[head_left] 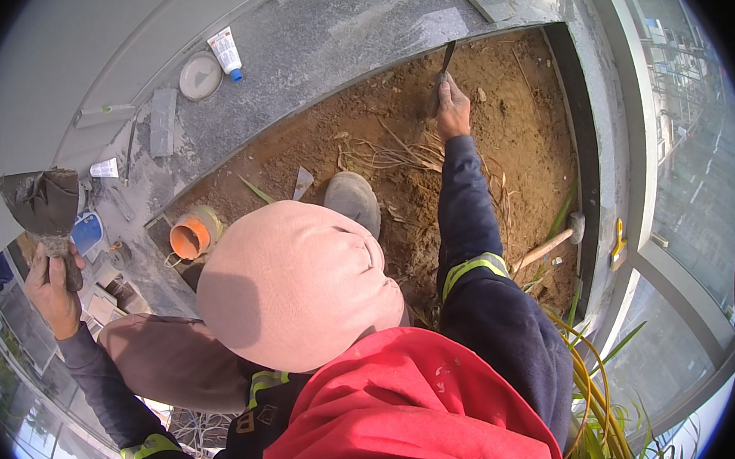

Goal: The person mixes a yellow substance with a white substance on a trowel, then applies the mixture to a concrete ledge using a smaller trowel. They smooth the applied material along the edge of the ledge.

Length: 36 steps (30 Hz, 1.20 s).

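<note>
My left hand point(53, 295) is raised at the far left, closed around the handle of a wide putty knife point(42, 197). Grey paste coats its broad blade. Out ahead, my right hand point(454, 109) grips a thin dark tool point(448, 56), seen nearly edge-on, perhaps a second spatula. Its tip reaches the inner edge of the grey stone slab point(313, 44), where that borders a sunken bed of brown soil point(515, 103). My knee, in pinkish trousers, covers the middle of the view, and a grey boot point(354, 201) stands on the soil.
An orange-lined bucket point(190, 238) stands at the bed's left corner. A mallet point(554, 242) leans at the right border. A white tube point(225, 52) and a round dish point(200, 76) lie on the slab. Glass panels point(690, 186) rise at right, with long-leaved plants point(618, 448) below.
</note>
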{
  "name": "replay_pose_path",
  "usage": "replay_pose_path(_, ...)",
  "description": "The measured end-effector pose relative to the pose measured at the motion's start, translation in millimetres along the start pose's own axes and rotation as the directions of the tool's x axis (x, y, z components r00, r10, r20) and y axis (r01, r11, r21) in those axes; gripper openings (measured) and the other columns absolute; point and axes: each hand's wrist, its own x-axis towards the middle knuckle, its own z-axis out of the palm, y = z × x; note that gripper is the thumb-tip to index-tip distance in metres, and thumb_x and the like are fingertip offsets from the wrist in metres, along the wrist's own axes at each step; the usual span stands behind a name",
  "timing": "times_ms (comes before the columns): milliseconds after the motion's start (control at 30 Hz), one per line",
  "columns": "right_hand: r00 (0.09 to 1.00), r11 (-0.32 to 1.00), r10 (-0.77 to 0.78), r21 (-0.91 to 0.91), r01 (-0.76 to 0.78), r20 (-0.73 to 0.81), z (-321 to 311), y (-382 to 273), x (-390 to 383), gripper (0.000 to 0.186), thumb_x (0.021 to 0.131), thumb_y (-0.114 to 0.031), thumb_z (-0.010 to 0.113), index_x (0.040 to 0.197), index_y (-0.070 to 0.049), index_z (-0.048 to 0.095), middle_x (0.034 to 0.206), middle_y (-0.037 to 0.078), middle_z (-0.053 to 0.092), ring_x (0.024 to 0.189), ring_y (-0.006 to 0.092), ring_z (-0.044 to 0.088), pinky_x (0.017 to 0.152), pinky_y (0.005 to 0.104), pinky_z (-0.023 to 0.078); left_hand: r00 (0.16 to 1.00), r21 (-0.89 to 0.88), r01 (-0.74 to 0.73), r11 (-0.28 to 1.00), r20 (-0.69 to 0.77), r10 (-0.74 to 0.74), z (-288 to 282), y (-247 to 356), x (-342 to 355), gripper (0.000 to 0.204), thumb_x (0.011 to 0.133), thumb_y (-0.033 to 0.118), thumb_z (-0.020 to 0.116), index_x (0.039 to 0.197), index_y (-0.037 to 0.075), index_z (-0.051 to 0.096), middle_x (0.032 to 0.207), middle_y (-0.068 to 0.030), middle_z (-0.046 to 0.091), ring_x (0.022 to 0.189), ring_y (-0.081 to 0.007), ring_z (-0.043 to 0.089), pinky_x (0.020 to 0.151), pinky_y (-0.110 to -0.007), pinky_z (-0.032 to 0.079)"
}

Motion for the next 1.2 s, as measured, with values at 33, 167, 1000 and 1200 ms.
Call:
replay_pose_path(33,0.999,0.999,-0.04,-0.036,0.04,-0.004,2,-2,-3,0.045,0.108,-0.027,0.053,0.142,0.002,0.056,0.113,0.007,0.07,0.097,0.0119,0.061,0.086,0.0285,0.05,1.0,0.005,-0.006,1.0,0.002,0.006,1,1,0,0.044,0.101,0.033,0.063,0.122,-0.006,0.063,0.1,-0.0097,0.066,0.078,-0.0132,0.06,0.066,-0.026,0.046)
replay_pose_path(167,0.998,0.998,0.02,0.056,-0.023,0.055,0,-6,-12,0.045,0.109,-0.028,0.051,0.143,0.001,0.056,0.112,0.007,0.07,0.093,0.0114,0.062,0.083,0.0283,0.051,1.0,0.027,-0.018,0.999,0.001,0.018,-1,1,0,0.045,0.101,0.033,0.062,0.123,-0.006,0.063,0.1,-0.0097,0.066,0.078,-0.0129,0.06,0.066,-0.025,0.045)
replay_pose_path(1000,0.972,0.962,0.007,0.268,0.058,-0.234,98,-11,-24,0.043,0.108,-0.021,0.051,0.141,0.007,0.052,0.105,0.007,0.069,0.093,0.0125,0.064,0.079,0.0278,0.054,0.999,0.067,-0.042,0.997,-0.016,0.043,-3,-6,1,0.046,0.103,0.035,0.059,0.126,-0.005,0.063,0.097,-0.0095,0.065,0.077,-0.0124,0.059,0.066,-0.026,0.044)
replay_pose_path(1200,0.99,0.842,0.126,0.534,-0.073,-0.062,92,-21,-44,0.047,0.11,-0.024,0.048,0.147,0.004,0.045,0.116,0.009,0.064,0.096,0.0181,0.066,0.079,0.0357,0.059,0.999,0.034,-0.046,0.998,0.005,0.045,-10,-5,-4,0.045,0.102,0.034,0.06,0.124,-0.005,0.063,0.098,-0.0098,0.066,0.078,-0.0126,0.059,0.067,-0.025,0.045)
